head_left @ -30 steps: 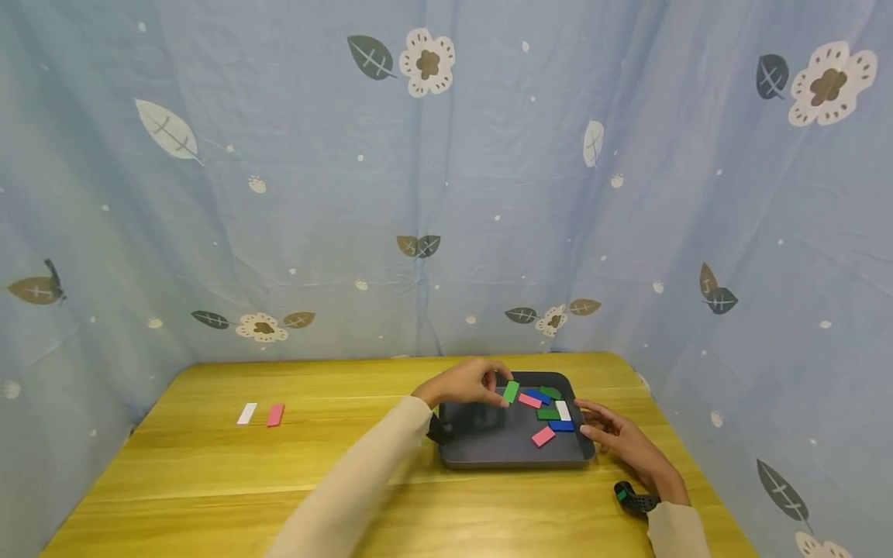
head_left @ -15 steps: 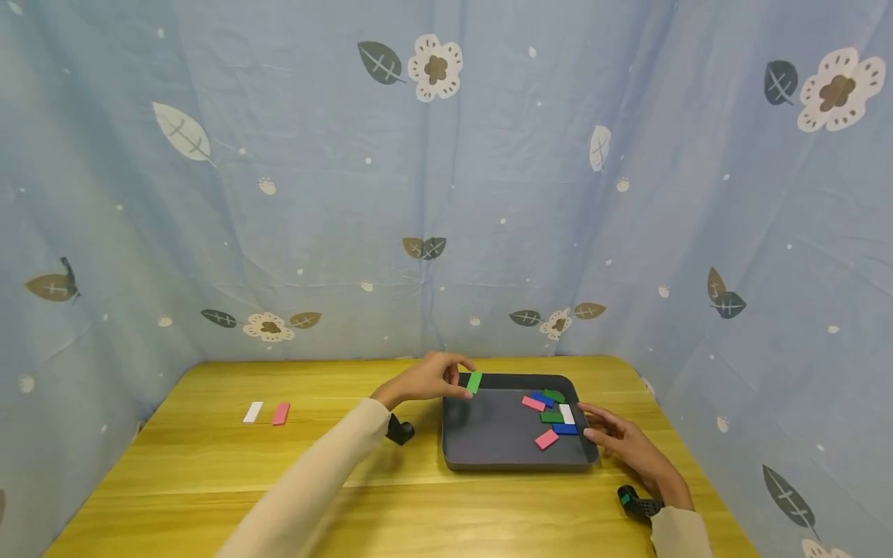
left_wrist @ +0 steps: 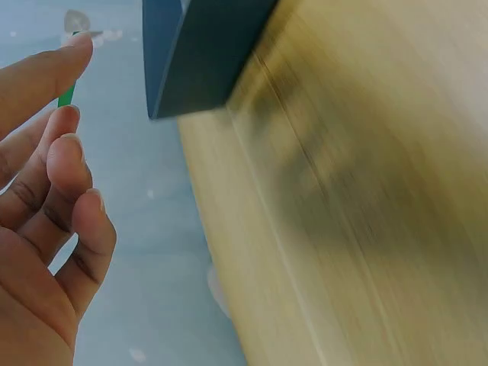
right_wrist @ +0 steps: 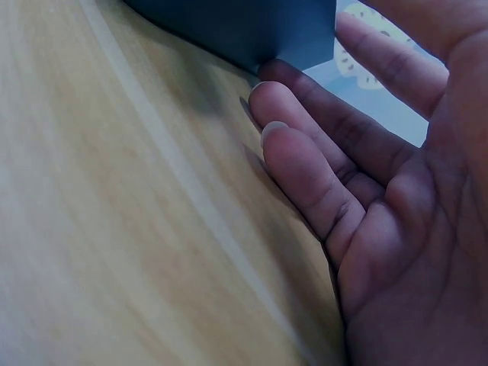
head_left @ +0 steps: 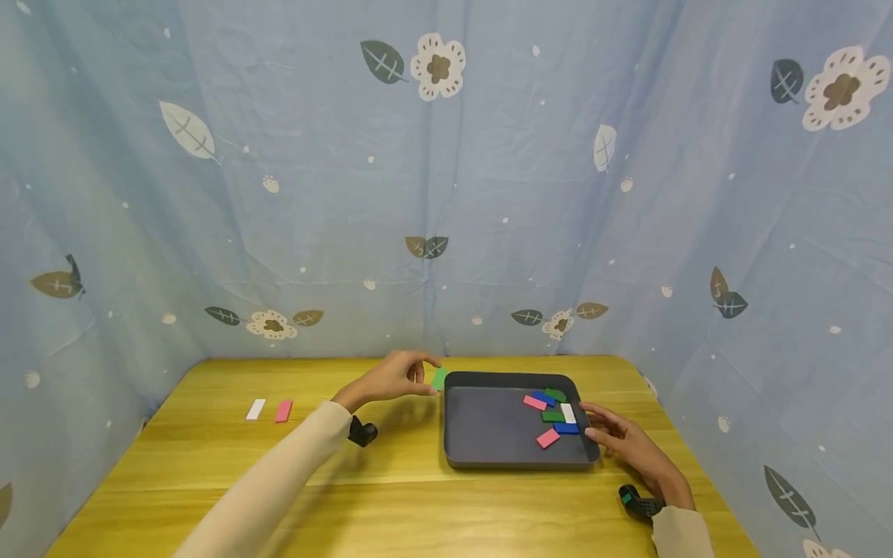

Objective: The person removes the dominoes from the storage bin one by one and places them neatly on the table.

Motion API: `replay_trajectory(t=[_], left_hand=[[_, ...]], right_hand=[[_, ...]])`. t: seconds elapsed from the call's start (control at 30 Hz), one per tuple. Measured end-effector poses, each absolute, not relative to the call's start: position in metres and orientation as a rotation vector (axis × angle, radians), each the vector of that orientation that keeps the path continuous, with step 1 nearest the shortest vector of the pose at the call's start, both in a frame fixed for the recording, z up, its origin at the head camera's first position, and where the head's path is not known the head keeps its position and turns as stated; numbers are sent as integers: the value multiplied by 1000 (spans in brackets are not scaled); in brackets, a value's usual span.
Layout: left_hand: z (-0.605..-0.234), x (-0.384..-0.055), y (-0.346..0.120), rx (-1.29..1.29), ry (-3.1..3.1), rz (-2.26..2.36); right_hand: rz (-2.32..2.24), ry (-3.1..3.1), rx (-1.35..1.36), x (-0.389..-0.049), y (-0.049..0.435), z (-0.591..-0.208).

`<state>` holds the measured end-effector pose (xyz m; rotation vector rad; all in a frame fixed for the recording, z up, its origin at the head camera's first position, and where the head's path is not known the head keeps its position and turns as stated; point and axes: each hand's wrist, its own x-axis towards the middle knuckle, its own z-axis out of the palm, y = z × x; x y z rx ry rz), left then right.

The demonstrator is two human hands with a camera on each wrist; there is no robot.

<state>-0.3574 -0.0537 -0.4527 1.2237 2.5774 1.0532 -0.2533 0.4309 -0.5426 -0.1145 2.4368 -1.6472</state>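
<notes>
My left hand (head_left: 396, 378) pinches a light green rectangular tile (head_left: 439, 378) between thumb and forefinger, just outside the left wall of a dark grey tray (head_left: 481, 466). In the left wrist view the tile (left_wrist: 67, 96) shows edge-on at the fingertips, the other fingers loosely bent. At the tray's right side lies my right hand (head_left: 628, 444), its fingertips against the wall; the right wrist view shows relaxed fingers (right_wrist: 305, 175) low over the wood. Inside the tray's right half are pink (head_left: 547, 439), blue (head_left: 566, 428), dark green (head_left: 553, 417) and white (head_left: 568, 413) tiles.
A white tile (head_left: 255, 409) and a pink tile (head_left: 283, 411) lie side by side on the left of the wooden table (head_left: 418, 511). A blue patterned curtain (head_left: 349, 194) hangs behind the table and at both sides.
My left hand has carried the green tile leftward, from over the tray to beyond its left wall. My right hand stays at the tray's right side. The view has shifted slightly.
</notes>
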Motion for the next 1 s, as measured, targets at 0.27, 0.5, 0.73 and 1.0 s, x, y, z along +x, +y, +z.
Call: replay_trajectory(t=[0.27, 0.5, 0.73, 1.0], left_hand=[[-463, -355, -93, 1190, 2641, 1033], [-465, -353, -128, 1146, 2679, 1060], [-472, -349, -158, 1067, 2713, 1057], [-473, -345, -181, 977, 2744, 1048]], right_hand=[[-1650, 2426, -131, -253, 431, -547], [-1639, 2438, -100, -256, 431, -547], [-1646, 2440, -84, -257, 431, -549], [-1627, 2454, -66, -257, 432, -548]])
